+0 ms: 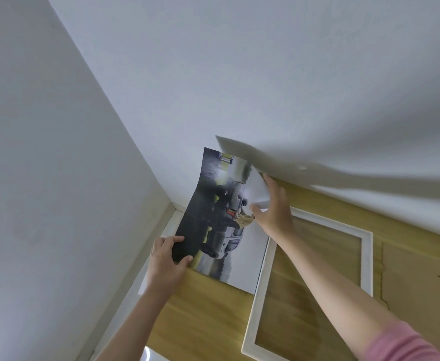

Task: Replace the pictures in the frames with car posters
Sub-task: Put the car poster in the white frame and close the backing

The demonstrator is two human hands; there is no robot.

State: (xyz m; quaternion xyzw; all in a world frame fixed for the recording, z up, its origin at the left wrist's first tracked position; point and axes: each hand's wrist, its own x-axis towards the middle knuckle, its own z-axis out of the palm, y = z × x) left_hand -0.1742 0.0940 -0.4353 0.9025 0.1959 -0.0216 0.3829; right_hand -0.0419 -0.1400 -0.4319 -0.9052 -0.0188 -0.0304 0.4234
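— Where's the car poster [213, 217]?
— Up off the wooden floor [203, 321], in the corner by the white walls [57, 152]. The left hand [166, 261] pinches its dark lower edge, thumb on top.
— And the right hand [273, 207]?
— It grips a white sheet [258, 188] at the poster's far side (a bigger blurred white sheet [317, 170] sweeps above it).
— The frame [263, 290]?
— White, flat on the floor, just beside the poster, under the right forearm.
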